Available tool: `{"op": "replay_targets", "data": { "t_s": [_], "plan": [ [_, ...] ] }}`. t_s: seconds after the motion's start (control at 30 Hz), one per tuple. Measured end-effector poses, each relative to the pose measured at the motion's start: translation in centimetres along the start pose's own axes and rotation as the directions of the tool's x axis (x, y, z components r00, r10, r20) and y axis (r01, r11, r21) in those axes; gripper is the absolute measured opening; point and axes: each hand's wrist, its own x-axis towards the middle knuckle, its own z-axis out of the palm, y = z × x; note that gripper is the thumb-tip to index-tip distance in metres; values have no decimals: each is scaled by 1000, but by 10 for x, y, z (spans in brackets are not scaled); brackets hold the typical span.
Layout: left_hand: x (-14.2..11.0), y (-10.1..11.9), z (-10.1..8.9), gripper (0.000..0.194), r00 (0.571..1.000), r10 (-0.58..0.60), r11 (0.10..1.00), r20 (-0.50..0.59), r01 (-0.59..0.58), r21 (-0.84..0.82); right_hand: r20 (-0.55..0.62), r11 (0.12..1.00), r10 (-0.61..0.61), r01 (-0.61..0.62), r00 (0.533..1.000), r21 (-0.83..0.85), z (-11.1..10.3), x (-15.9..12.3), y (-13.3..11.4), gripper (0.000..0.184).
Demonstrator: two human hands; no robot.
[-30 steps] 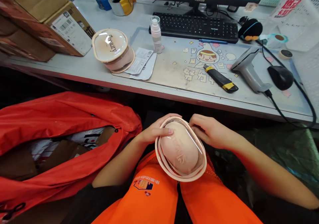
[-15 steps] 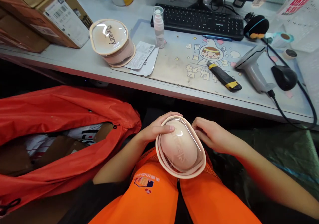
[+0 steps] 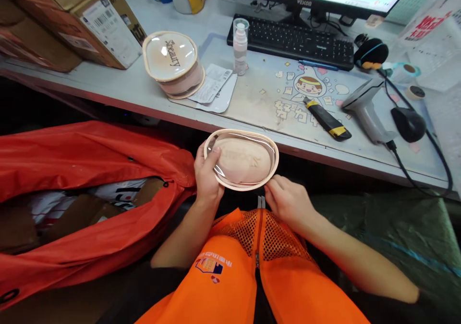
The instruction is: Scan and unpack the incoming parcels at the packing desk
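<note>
An oval case (image 3: pixel 241 159) with a clear domed lid and a pale pink rim sits above my lap, holding a peach-coloured rounded item. My left hand (image 3: pixel 207 176) grips its left end, with the thumb on the lid. My right hand (image 3: pixel 288 201) lies below the lower right rim, its fingertips at the edge; I cannot tell whether it grips. A matching case (image 3: pixel 172 57) with dark lettering on its lid stands on the desk (image 3: pixel 118 86), next to some papers (image 3: pixel 214 86).
An orange bag (image 3: pixel 90 155) lies open at my left, with cardboard inside. Cardboard boxes (image 3: pixel 108 26) stand at the desk's left. A keyboard (image 3: pixel 290 43), pump bottle (image 3: pixel 240 47), utility knife (image 3: pixel 327 119), barcode scanner (image 3: pixel 367 110) and mouse (image 3: pixel 408 124) lie on the desk.
The case has risen from my lap toward the desk and turned, now lying wider across the view. My left hand has moved under its left end, and my right hand has dropped to the lower rim.
</note>
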Motion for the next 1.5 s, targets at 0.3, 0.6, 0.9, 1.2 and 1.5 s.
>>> {"op": "replay_targets", "data": {
  "t_s": [0.3, 0.6, 0.9, 1.2, 1.5],
  "plan": [
    [-34, 9, 14, 35, 995, 82, 988, -50, -87, -128, -306, 965, 41, 41, 951, 258, 12, 11, -35, 22],
    [-20, 10, 100, 47, 962, 258, 961, 87, -246, -127, -527, 991, 5, 66, 850, 115, 24, 53, 7, 24],
    [35, 48, 98, 64, 845, -104, 994, 525, 105, 27, -416, 973, -55, 143, 908, 183, -55, 49, 74, 19],
    [25, 4, 133, 44, 964, 159, 987, 213, -152, -49, -540, 992, 122, -84, 833, 95, -9, 74, 50, 24],
    [46, 6, 123, 53, 910, 114, 936, 398, -233, 265, -440, 987, 131, -76, 888, 140, -17, 71, 83, 19]
  ]
}}
